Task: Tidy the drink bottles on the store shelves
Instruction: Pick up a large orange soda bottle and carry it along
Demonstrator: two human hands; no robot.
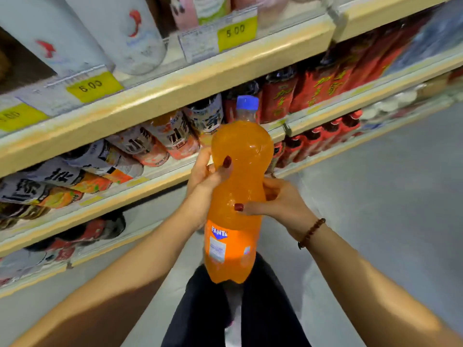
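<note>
Yellow price tags (91,85) read 6.00 and 5.00, above a grey floor (388,209)

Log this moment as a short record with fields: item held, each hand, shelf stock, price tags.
item held: orange Fanta bottle, blue cap up, in front of the shelves
left hand: grips the bottle's upper body
right hand: grips its waist; beaded bracelet on the wrist
shelf stock: white-and-orange labelled bottles left, red-labelled bottles right
price tags: yellow, reading 5.00 and 6.00

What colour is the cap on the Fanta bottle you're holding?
Blue, seen in the head view: the cap tops the orange Fanta bottle.
</note>
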